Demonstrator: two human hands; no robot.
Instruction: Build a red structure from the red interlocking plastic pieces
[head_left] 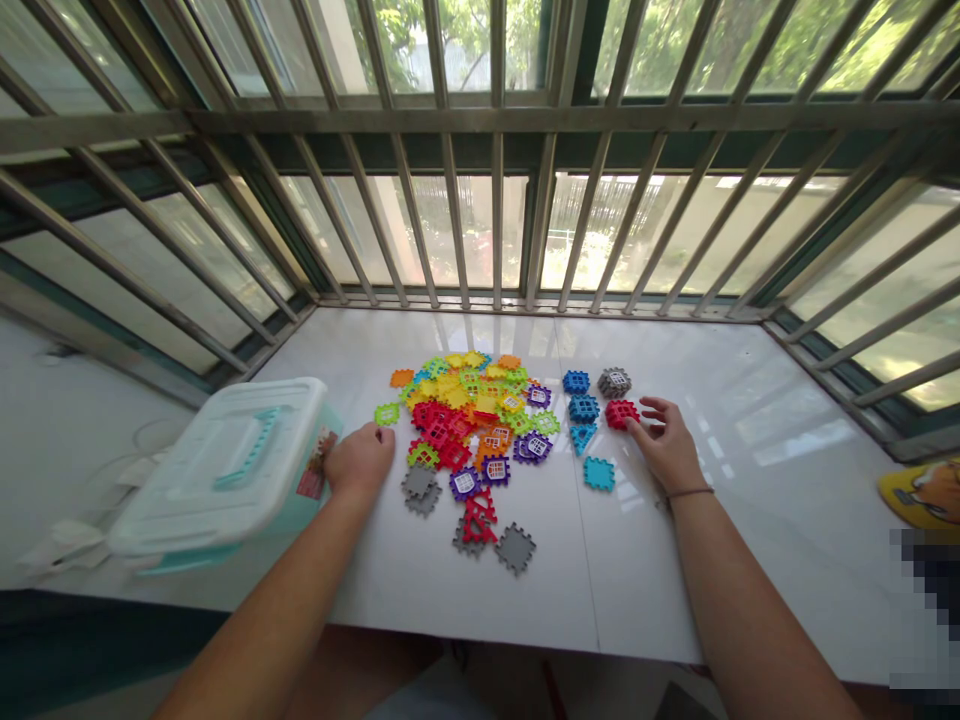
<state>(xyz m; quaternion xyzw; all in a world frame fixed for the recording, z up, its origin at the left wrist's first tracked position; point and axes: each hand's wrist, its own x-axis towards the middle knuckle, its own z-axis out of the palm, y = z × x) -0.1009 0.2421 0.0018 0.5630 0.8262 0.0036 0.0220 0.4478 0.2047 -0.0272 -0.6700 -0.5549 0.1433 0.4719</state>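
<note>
Red tile stack [622,415], right of the mixed pile [454,395]

My right hand [664,440] is partly open, thumb at the stack's near edge, fingers parted; I can't tell whether it grips a tile. My left hand [362,460] is curled closed, left of the pile, contents hidden. I'd press opposite edges evenly, teeth aligned, and keep my fingertips off the grey stack [615,381], also right of the pile.

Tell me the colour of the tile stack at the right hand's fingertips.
The tile stack at the right hand is red, best seen in the head view.
</note>
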